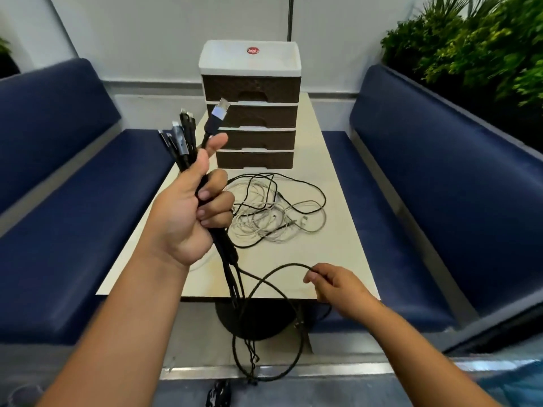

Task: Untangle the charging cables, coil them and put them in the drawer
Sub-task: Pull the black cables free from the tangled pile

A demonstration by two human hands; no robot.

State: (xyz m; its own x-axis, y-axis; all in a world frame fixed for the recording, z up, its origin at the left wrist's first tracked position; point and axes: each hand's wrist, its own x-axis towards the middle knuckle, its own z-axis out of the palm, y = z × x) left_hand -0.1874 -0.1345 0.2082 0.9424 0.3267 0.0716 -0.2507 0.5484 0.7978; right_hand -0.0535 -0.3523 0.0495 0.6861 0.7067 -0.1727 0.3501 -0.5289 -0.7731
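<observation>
My left hand [192, 210] grips a bundle of black charging cables [183, 139] held up above the table's left side, plugs pointing upward, one USB plug [219, 110] sticking out furthest. The black cords hang down past the table's front edge in a loop [266, 342]. My right hand [335, 284] pinches one black cord of that loop near the front edge. A tangle of white and black cables [276, 212] lies in the middle of the table. A small chest with brown drawers [252, 116], all closed, stands at the table's far end.
The narrow beige table [338, 259] stands between two blue benches, one on the left [58, 215] and one on the right [440, 201]. Green plants [476, 45] rise behind the right bench. The table's dark round base [258, 318] sits below the front edge.
</observation>
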